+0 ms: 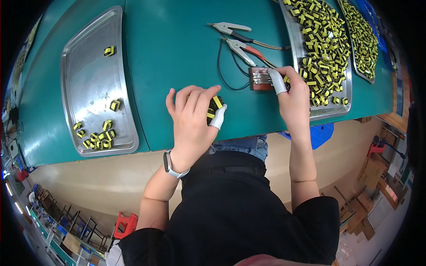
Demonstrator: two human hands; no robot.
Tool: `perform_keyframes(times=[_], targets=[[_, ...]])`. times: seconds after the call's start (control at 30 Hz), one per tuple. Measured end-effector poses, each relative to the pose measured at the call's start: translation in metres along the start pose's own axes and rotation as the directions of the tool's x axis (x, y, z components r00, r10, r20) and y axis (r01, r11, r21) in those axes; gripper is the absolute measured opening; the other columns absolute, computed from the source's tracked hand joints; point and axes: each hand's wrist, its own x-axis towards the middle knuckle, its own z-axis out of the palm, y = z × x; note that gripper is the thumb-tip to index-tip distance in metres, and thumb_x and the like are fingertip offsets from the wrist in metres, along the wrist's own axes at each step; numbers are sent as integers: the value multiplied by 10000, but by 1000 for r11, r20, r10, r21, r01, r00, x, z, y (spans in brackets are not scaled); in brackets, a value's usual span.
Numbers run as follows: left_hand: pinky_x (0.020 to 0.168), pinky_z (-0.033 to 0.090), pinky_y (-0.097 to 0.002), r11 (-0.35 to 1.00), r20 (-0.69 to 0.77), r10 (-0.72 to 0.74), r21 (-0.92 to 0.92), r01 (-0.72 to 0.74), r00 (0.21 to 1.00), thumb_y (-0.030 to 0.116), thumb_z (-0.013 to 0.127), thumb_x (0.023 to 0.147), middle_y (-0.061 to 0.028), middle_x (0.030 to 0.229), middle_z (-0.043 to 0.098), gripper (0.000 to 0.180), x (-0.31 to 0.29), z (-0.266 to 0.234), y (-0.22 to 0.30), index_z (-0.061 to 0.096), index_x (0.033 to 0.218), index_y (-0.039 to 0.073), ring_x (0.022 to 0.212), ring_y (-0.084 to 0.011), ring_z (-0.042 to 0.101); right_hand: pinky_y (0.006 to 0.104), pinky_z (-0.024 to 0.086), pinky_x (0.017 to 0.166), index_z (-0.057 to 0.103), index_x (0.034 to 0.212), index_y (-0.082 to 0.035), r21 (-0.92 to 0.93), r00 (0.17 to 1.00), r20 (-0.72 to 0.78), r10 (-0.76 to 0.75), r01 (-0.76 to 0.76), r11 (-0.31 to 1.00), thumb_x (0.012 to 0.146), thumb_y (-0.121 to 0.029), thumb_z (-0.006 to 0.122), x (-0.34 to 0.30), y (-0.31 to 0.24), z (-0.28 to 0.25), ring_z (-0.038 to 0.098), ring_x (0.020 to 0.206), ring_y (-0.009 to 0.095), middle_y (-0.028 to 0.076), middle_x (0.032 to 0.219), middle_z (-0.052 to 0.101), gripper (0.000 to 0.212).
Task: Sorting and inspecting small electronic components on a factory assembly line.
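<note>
My left hand (193,113), a white cover on its thumb, is curled around several small yellow-and-black transformers (217,103); its palm hides part of them. To the right, my right hand (293,95) pinches one transformer (286,80), partly hidden by the fingers, at the right end of a small reddish-brown block with metal contact strips (261,79). The covered right thumb lies beside the strips. Thin dark wires run from the block's left side toward two spring clips, one grey and black (228,29), the other grey and red (243,48).
On the left, a metal tray (88,75) holds scattered transformers. A second tray (330,111), heaped with them, stands right of my right hand, with another full tray (364,48) beyond. All rest on a green tabletop (173,53). A blue stool (320,135) sits below the edge.
</note>
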Motion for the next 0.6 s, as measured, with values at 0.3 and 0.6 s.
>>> perform_keyframes(times=[0.3,0.6], targets=[[1130,362,-523,972,-98,95,-207,-114,991,97,863,782,-29,1099,725,361,5,-12,3,725,1114,120,1089,-272,640,339,446,612,698,1103,13,0,1000,-17,25,-25,1000,984,-89,668,-1,1,-3,581,667,218,134,925,708,159],[1106,386,-509,820,-89,127,-551,-155,988,4,825,758,13,1175,755,353,8,-17,7,723,1063,150,1156,-248,663,216,320,490,567,1133,-51,750,713,661,-234,-633,190,1025,-356,689,-24,-11,8,440,565,72,74,1074,645,346]])
